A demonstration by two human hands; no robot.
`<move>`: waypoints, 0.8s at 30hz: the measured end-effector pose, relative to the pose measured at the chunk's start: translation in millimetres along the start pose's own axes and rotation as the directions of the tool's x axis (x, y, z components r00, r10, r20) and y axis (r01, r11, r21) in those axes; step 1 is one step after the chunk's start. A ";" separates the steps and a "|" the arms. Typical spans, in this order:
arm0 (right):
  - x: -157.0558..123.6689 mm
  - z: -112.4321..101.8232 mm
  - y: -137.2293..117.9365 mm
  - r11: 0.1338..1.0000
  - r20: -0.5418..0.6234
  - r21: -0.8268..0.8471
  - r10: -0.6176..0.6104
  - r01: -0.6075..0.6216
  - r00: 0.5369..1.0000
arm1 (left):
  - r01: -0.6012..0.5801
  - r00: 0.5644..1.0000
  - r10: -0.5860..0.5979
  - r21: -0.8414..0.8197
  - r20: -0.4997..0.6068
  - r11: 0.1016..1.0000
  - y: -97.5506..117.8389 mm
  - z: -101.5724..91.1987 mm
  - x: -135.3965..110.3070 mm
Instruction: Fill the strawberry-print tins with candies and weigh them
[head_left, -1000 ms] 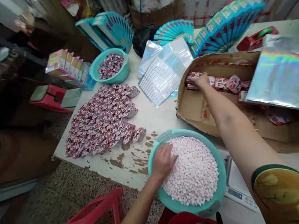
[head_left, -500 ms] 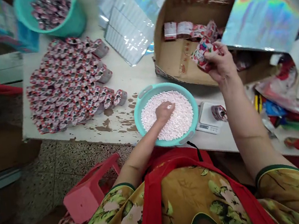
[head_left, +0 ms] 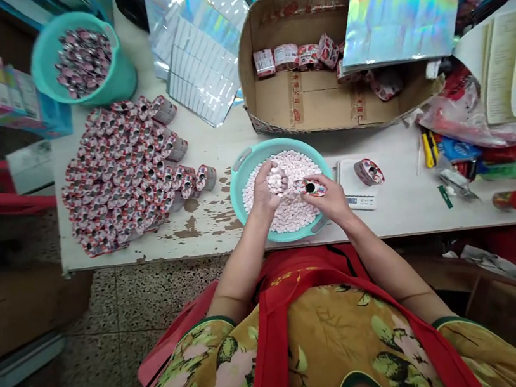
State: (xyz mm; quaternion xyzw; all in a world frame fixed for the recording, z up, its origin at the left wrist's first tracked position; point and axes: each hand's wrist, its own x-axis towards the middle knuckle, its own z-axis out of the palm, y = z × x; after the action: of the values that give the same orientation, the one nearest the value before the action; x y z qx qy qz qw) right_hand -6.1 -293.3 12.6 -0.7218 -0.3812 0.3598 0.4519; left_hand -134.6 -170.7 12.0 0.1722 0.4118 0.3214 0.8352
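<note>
My left hand (head_left: 267, 187) is cupped over the teal basin (head_left: 241, 167), holding a small heap of pale pink candies. My right hand (head_left: 330, 195) holds a small red and white packet (head_left: 311, 187) with its dark opening turned up, right beside the left hand. The basin is full of the same pink candies (head_left: 296, 210). Another packet (head_left: 369, 171) lies on a small white scale (head_left: 357, 187) just right of the basin. A cardboard box (head_left: 322, 104) behind the basin holds a row of packets (head_left: 296, 57).
Many packets (head_left: 127, 170) lie in rows on the left of the white table (head_left: 395, 212). A teal bucket (head_left: 80, 58) of packets stands at the back left. Clear bags (head_left: 202, 67) and a holographic sheet (head_left: 398, 7) lie behind. Clutter fills the right side. A red stool (head_left: 177, 336) stands below.
My right hand brought a packet from the box down to the basin. My left hand rose out of the candies with a handful. The view tilted downward.
</note>
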 end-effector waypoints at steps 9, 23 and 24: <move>3.4 45.8 -19.6 0.957 0.078 -0.277 -0.063 0.083 0.995 | -0.433 0.894 0.445 0.150 -0.057 0.889 -9.4 20.3 -18.3; 17.1 43.8 -22.1 0.950 0.011 -0.312 0.004 0.000 1.000 | -0.426 0.896 0.440 0.161 -0.062 0.890 -6.3 26.0 -0.5; 17.2 43.7 -22.3 0.951 0.003 -0.308 -0.007 0.007 1.000 | -0.431 0.893 0.445 0.163 -0.065 0.888 -5.6 26.8 -0.9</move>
State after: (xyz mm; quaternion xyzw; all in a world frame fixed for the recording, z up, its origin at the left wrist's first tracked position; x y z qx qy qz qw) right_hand -41.1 -254.9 15.8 -0.7817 -0.4356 0.2953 0.3348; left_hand -111.3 -176.0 25.5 0.3040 0.4259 0.4793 0.7046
